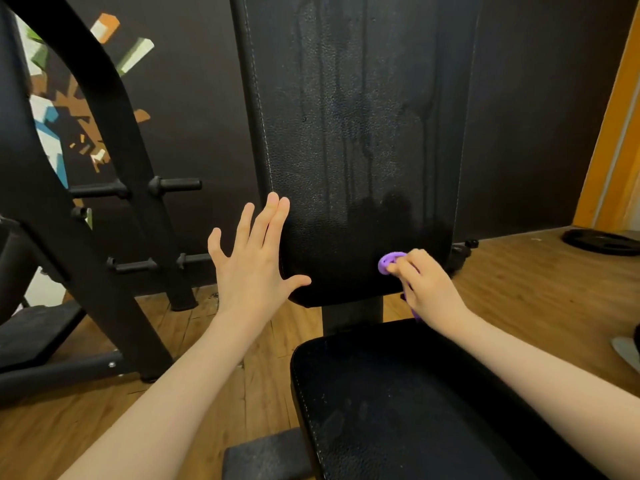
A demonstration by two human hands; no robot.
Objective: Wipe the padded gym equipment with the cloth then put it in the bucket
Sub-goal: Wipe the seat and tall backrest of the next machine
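The black padded backrest point(349, 133) of a gym bench stands upright ahead of me, with wet streaks running down it. Below it lies the black padded seat point(398, 403). My right hand point(426, 289) grips a bunched purple cloth point(389, 262) and holds it against the backrest's lower right part. My left hand point(252, 258) is spread flat with straight fingers, resting on the backrest's lower left edge, thumb on the pad's front. No bucket is in view.
A black steel rack frame point(114, 188) with several horizontal pegs stands at the left. A black weight plate point(602, 241) lies on the wooden floor point(540, 292) at the far right. A dark wall is behind the bench, an orange door frame point(609, 133) at right.
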